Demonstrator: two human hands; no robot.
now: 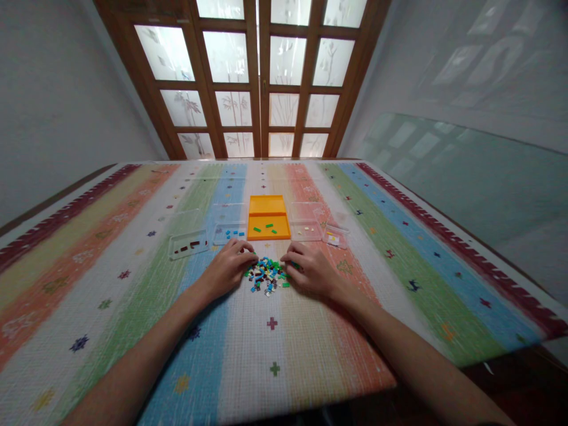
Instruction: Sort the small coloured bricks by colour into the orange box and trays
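On a Striped Worktop (251,367), a Heap of Small Pieces (267,273) Lay Open to a Spill

Between a person's left hand (231,265) and right hand (309,267), the heap sat loose, with no wall around it, so a hasty finger at either edge could have sent bits skidding outward. Their size looked like a second hazard: anything that tiny could easily have slipped from a pinch. Beyond, an open orange box (283,229) holding green pieces stood close between a clear tray with blue ones (219,234) and a clear tray with pale ones (313,235), and a fumbled bit might have dropped into the neighboring container.

Both hands were bent at the heap's sides, thumbs near fingertips (whether either pinched a piece, one could not tell).

The heap itself made a bright jumble of blue, green, dark brownish and pale bits, dense in the middle and thinning to strays on the side nearest the person.
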